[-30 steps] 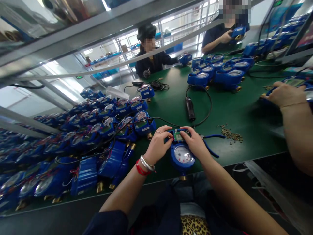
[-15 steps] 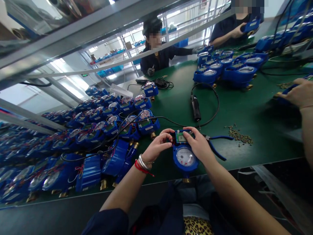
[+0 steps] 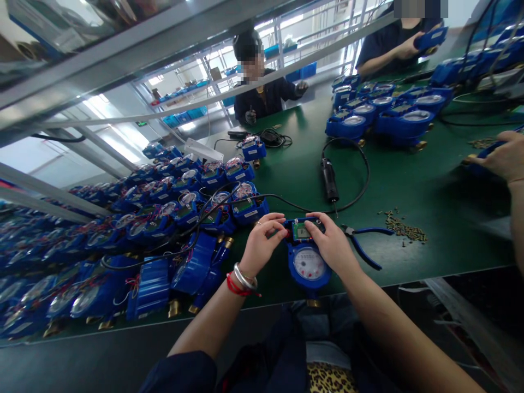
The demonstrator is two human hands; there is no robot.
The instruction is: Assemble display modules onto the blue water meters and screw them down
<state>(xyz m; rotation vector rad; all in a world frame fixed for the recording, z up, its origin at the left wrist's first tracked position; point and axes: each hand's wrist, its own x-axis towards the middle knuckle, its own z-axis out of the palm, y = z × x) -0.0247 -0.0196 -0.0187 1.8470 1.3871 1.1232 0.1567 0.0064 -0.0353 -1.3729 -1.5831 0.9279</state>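
Note:
A blue water meter (image 3: 310, 279) lies in front of me at the bench edge, its round dial facing up and a brass fitting pointing towards me. Its upper compartment is uncovered and shows a green circuit board (image 3: 302, 230) with a small display. My right hand (image 3: 333, 243) grips the right side of the meter, fingers over the board's edge. At the compartment's left side, my left hand (image 3: 265, 243) pinches thin red wires (image 3: 287, 233), partly hidden by the fingertips. Blue-handled pliers (image 3: 364, 245) lie just right of my right hand.
An electric screwdriver (image 3: 329, 180) on a black cable lies beyond the meter. Small brass screws (image 3: 407, 230) are heaped at the right. Rows of blue meters (image 3: 184, 210) fill the left side. Co-workers sit opposite, and a co-worker's hand (image 3: 505, 158) is at right. A metal shelf beam (image 3: 123, 65) crosses overhead.
My left hand has shifted slightly left, its fingertips drawn back from the board. The right hand keeps its hold. The co-worker opposite has pulled an outstretched arm back from the meters.

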